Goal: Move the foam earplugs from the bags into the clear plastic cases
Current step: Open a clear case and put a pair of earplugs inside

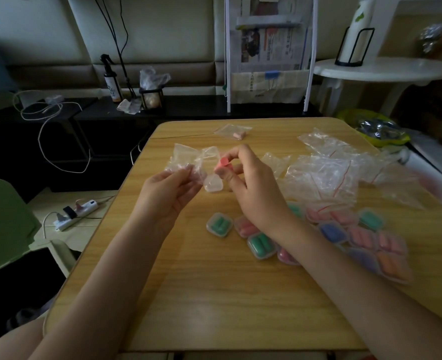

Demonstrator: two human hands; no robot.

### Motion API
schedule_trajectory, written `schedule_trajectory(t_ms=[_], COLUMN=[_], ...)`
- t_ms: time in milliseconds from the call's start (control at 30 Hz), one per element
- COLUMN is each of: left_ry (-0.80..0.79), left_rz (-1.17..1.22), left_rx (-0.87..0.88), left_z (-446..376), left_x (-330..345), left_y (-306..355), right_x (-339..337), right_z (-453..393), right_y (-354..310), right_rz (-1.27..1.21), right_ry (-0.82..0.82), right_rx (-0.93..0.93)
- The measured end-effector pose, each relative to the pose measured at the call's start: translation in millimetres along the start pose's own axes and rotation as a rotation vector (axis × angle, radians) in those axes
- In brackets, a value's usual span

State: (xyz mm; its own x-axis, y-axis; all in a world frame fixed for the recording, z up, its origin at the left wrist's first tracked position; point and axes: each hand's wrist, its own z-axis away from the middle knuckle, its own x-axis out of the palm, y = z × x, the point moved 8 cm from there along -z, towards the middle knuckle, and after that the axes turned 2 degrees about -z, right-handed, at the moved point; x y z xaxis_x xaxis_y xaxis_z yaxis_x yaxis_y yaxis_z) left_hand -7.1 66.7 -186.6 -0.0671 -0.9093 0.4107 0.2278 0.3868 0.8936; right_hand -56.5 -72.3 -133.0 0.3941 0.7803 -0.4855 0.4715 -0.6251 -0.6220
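Head view: over the wooden table (pixel 214 294), our left hand (pixel 168 193) grips a crumpled clear bag (pixel 186 158) and open clear plastic case (pixel 213 183); our right hand (pixel 251 188) pinches a pink foam earplug (pixel 222 162) just above it; filled cases (pixel 219 224) lie nearby.

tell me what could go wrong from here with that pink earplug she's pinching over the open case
1. The right hand pinches the pink earplug at its fingertips only; a slack grip could drop it onto the table.
2. The left hand holds both the empty bag and the open clear case, so the case might tilt or slip during insertion.
3. The right forearm hangs over the filled cases and could knock them.
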Motion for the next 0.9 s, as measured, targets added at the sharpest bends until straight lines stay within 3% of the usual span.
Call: schedule_trajectory(t_ms=[133, 233, 533, 667, 800, 900], left_ry=[0.059, 0.068, -0.063, -0.105, -0.068, 0.047], left_rz=[0.035, 0.056, 0.004, -0.082, -0.193, -0.712], left_rx=[0.034, 0.07, 0.11, 0.156, 0.237, 0.457], left_z=[-1, -1, 6, 9, 15, 18], left_x=[-7, -11, 8, 15, 21, 21], left_y=[4, 8, 8, 9, 13, 25], right_x=[-8, -14, 3, 5, -19, -55], right_z=[-1, -1, 3, 3, -3, -9], right_y=[0, 11, 36, 31, 38, 43], right_rz=[-0.218, -0.358, -0.433, -0.428, -0.23, -0.007], right_ry=[0.098, 0.136, -0.058, -0.164, 0.03, 0.223], right_rx=[0.023, 0.148, 0.532, 0.547, 0.507, 0.433])
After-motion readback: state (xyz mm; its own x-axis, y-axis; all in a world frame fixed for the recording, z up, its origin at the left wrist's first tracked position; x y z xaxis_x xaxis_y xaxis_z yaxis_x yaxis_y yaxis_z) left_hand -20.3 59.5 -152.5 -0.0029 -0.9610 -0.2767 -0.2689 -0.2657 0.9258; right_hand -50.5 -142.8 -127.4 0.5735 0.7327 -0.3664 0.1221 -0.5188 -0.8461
